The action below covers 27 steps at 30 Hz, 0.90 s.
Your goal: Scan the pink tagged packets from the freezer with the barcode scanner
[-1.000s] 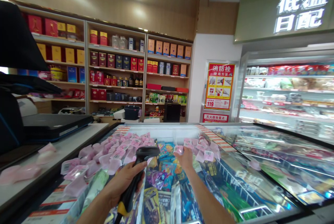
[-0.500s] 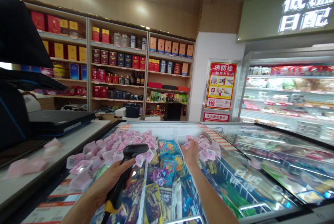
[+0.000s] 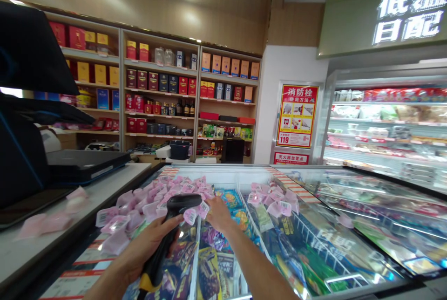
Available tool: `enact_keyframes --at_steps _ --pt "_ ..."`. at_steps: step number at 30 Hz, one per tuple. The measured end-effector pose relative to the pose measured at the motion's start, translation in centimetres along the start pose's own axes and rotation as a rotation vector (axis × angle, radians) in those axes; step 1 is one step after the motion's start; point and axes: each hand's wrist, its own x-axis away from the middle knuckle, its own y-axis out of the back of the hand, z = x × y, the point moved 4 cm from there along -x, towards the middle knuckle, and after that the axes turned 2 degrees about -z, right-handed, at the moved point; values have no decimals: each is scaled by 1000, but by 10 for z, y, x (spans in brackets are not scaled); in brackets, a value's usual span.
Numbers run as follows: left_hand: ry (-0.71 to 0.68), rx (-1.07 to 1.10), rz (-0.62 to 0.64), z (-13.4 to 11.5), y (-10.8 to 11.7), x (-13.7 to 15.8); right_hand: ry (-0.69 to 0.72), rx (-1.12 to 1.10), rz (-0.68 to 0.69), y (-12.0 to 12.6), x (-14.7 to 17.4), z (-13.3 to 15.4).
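two forearms reach in over a chest freezer [image 3: 216, 166]. the left grip [image 3: 153, 238] is wrapped firmly around the black and yellow handle of a handheld scanner [image 3: 162, 251], thumb laid along its near side; the scanner tilts, its head up and away from the body, in front of the near right edge of a wide heap of pink cups [image 3: 153, 200]. the right grip [image 3: 219, 214] is just beside that same edge, palm down with fingers bent, its tips right by a pink cup with a barcode label [image 3: 203, 209]; the fingers hide one another, so i cannot tell whether they are pinching anything. many of the heaped cups show white barcode labels too. a smaller group of pink cups [image 3: 275, 198] lies to the right, well apart from both grips, and one lone pink cup [image 3: 345, 221] sits farther right on the glass. under the glass are colourful packets [image 3: 209, 272] in compartments, with a white wire basket [image 3: 314, 244] toward the right. along the left runs a pale tabletop [image 3: 115, 188], bearing a few pink pieces [image 3: 45, 225] and a black machine [image 3: 21, 151] with a flat platform. beyond the freezer stand shelves of boxed goods [image 3: 160, 81], a red poster [image 3: 298, 116] on a white wall, and a lit display fridge [image 3: 380, 123] under a sign with bright characters [image 3: 407, 13].
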Motion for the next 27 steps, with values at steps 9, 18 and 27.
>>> enact_keyframes --at_steps 9,18,27 --pt "-6 -5 42 3 -11 -2 -21 -234 -263 27 18 -36" --pt "-47 -24 169 0 -41 -1 -330 -231 -402 41 29 -80" --pt "-37 14 95 4 -39 -13 -587 98 -354 65 41 -101"
